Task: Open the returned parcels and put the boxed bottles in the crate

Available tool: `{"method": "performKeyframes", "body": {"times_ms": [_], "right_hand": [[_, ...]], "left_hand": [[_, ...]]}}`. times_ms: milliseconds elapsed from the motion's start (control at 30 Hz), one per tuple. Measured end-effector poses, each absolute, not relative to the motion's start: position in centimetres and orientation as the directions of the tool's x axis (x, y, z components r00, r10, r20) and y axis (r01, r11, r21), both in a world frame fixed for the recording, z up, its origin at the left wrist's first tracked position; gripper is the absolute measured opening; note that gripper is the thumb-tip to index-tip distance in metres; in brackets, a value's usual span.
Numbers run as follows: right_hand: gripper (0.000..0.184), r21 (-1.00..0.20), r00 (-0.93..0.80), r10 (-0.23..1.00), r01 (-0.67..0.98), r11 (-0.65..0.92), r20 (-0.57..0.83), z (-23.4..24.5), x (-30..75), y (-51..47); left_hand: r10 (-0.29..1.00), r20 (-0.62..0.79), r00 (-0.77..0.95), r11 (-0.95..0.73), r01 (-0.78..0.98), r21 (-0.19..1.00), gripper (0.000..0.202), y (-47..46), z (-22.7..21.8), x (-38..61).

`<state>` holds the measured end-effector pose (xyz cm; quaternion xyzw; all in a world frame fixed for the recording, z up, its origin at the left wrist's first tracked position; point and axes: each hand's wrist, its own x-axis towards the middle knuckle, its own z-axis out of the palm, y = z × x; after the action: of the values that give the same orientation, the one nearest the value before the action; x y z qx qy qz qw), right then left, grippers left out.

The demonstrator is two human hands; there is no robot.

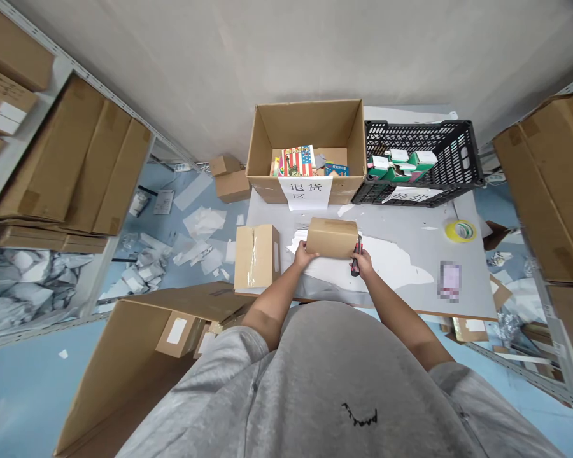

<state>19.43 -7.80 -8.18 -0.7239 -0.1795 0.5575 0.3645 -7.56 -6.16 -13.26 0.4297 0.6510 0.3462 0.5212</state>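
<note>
A taped carton (256, 257) sits just left of the left hand's (305, 256) fingers, pressed together against a small cardboard box (332, 238). The right hand's (363, 263) fingers close around a box cutter (356, 257); both forearms angle inward.

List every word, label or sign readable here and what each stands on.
"退货区" on the white paper sign on the front of the open cardboard box.
Paper sign on the black plastic crate: too blurred to read.
Black script on the grey shirt: too blurred to read.
Pixelated card on the grey table: blurred out.
Book covers in the box: no words legible.
</note>
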Motion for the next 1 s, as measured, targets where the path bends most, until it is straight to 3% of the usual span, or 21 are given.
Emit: {"method": "performKeyframes", "body": {"times_ms": [133, 300, 433, 567, 800, 900, 1000], "right_hand": [[0.033, -0.717, 0.283, 0.665, -0.151, -0.680, -0.691, -7.7, 19.7, -7.5], [0.057, -0.705, 0.292, 0.648, -0.170, -0.689, -0.704, -6.1, 19.6, -6.8], [0.057, -0.764, 0.470, 0.657, -0.059, -0.643, -0.589, -4.9, 19.1, -5.7], [0.061, -0.806, 0.475, 0.715, 0.018, -0.591, -0.513, -4.3, 19.2, -4.9], [0.062, -0.768, 0.381, 0.713, 0.013, -0.640, -0.588, -4.4, 20.2, -7.4], [0.059, -0.755, 0.393, 0.722, 0.096, -0.649, -0.570, -4.5, 20.3, -9.2], [0.051, -0.711, 0.438, 0.764, 0.321, -0.625, -0.474, -3.9, 20.1, -10.0]], "left_hand": [[0.925, -0.370, -0.086, 0.380, 0.206, 0.902, 0.072, -6.7, -14.2, -7.8], [0.919, -0.381, -0.097, 0.393, 0.190, 0.900, 0.073, -7.3, -13.8, -7.7], [0.913, -0.398, -0.084, 0.406, 0.244, 0.880, 0.072, -8.2, -12.8, -7.5], [0.932, -0.353, -0.081, 0.355, 0.400, 0.845, 0.067, -8.5, -11.1, -7.8], [0.899, -0.437, -0.023, 0.434, 0.182, 0.883, 0.103, -7.9, -8.4, -8.4], [0.922, -0.384, 0.051, 0.358, 0.271, 0.894, 0.108, -7.7, -7.5, -7.5], [0.931, -0.363, 0.031, 0.322, 0.398, 0.859, 0.092, -8.2, -6.5, -6.3]]}}
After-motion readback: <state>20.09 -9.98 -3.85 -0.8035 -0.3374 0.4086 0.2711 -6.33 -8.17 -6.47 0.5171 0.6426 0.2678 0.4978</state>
